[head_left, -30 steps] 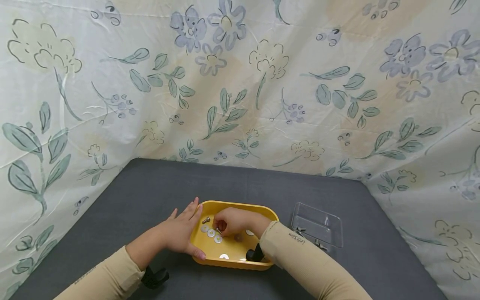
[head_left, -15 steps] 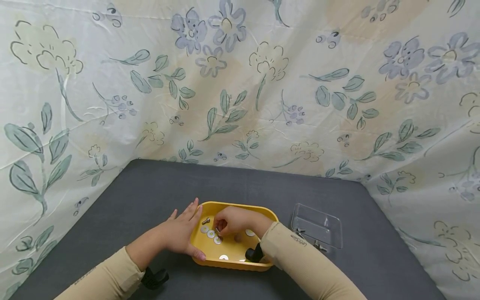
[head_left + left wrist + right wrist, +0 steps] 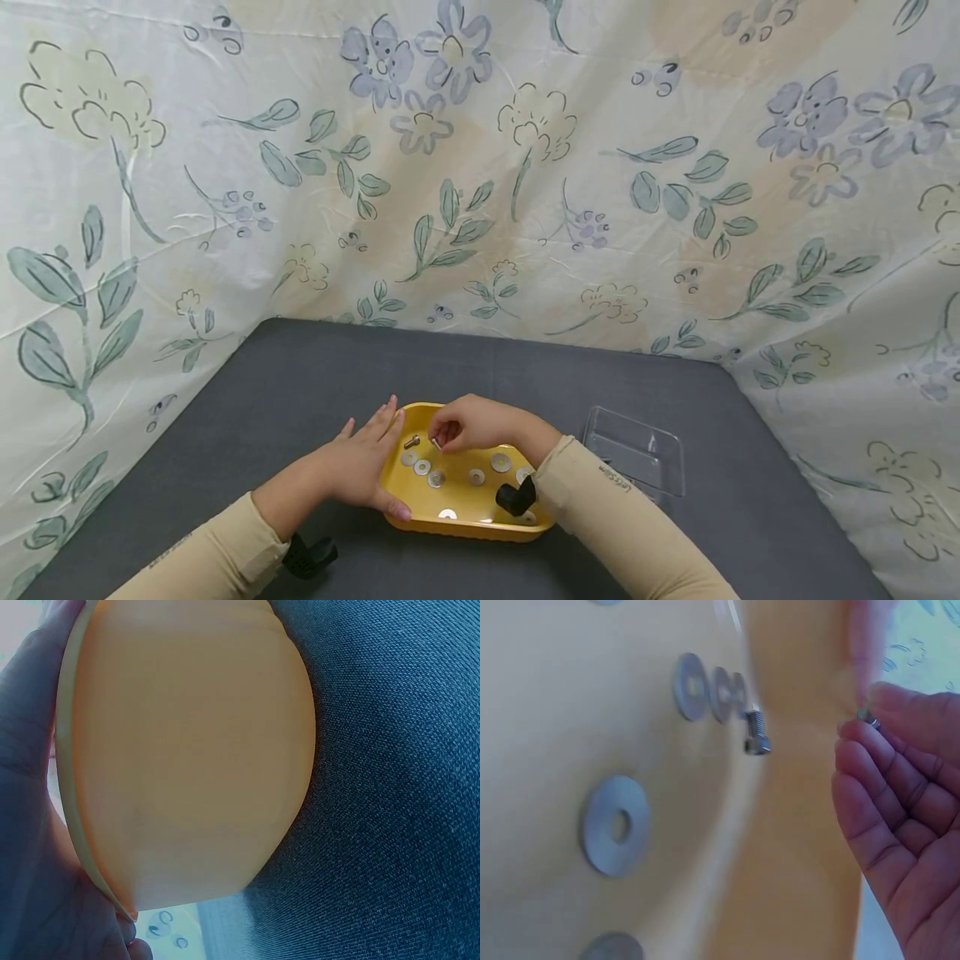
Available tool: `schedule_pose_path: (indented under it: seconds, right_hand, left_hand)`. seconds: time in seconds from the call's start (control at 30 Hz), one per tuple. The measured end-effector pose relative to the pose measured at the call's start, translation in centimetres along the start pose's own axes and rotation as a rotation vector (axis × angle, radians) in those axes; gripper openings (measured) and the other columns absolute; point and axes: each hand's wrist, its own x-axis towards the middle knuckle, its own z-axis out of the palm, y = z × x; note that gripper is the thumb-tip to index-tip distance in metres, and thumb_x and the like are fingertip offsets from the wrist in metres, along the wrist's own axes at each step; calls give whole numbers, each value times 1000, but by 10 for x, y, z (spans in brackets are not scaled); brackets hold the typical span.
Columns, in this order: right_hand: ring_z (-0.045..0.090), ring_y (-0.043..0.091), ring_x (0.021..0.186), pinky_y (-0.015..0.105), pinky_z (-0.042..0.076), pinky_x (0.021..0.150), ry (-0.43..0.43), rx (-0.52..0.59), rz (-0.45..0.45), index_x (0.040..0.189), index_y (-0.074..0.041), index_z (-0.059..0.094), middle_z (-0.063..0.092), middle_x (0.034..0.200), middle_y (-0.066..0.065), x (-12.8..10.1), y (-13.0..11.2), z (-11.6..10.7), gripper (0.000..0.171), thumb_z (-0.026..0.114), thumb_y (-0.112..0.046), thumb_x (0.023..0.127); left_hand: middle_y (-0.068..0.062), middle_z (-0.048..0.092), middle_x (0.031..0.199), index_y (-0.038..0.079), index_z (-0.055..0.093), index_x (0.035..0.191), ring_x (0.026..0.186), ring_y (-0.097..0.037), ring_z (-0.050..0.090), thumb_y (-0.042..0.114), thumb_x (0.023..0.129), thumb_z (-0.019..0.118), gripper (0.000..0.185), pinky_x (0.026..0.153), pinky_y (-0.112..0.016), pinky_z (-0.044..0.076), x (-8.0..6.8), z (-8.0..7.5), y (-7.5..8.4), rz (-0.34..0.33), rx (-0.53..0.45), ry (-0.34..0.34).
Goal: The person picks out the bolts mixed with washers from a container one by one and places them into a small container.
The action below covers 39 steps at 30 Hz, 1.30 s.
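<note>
From the head view, the left hand lies flat against the left wall of the yellow tray on the grey counter, fingers straight and thumb on the near rim, while the right hand hovers over the tray's far left part, fingertips pinching a small bolt; washers and a second bolt lie below, and a clear tray stands to the right. The left wrist view shows only the tray's smooth outer wall against the palm. In the right wrist view the pinched bolt peeks from curled fingertips. It looks light, rigid, smooth and easily dropped; a pinch across head and shank suits it best.
</note>
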Motion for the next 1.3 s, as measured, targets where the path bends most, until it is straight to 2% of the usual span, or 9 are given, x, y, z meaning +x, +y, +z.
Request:
schedule_pose_path:
  seconds: [0.2, 0.77, 1.03, 1.3]
  right_hand:
    - [56, 5, 75, 19, 48, 70, 47, 85, 15, 103, -5, 64, 60, 83, -9, -11, -2, -13, 20, 67, -12, 84]
    - [57, 10, 80, 23, 49, 73, 151, 130, 15, 104, -5, 63, 61, 86, -5, -39, -4, -43, 20, 65, -13, 85]
    - [57, 13, 78, 25, 50, 72, 214, 156, 89, 99, -16, 64, 62, 85, -4, -58, -1, -55, 15, 67, -13, 84]
    - [58, 17, 80, 27, 51, 73, 253, 194, 127, 101, -15, 63, 61, 87, 0, -78, 5, -64, 16, 66, -13, 85]
  left_hand:
    - [-14, -9, 152, 3, 9, 147, 140, -28, 2, 81, 55, 59, 130, 102, -63, 11, 1, 2, -1, -15, 8, -1]
    - [-14, -8, 152, 4, 9, 147, 140, -29, 3, 80, 54, 61, 131, 103, -62, 11, 1, 3, -2, -31, 5, 4]
    - [-14, -8, 152, 4, 9, 147, 140, -29, 3, 81, 52, 61, 133, 103, -62, 11, 1, 4, -2, -31, 12, 4]
    - [-12, -9, 152, 6, 8, 147, 140, -27, 2, 81, 51, 61, 133, 104, -61, 10, 2, 4, -3, -43, 17, -1]
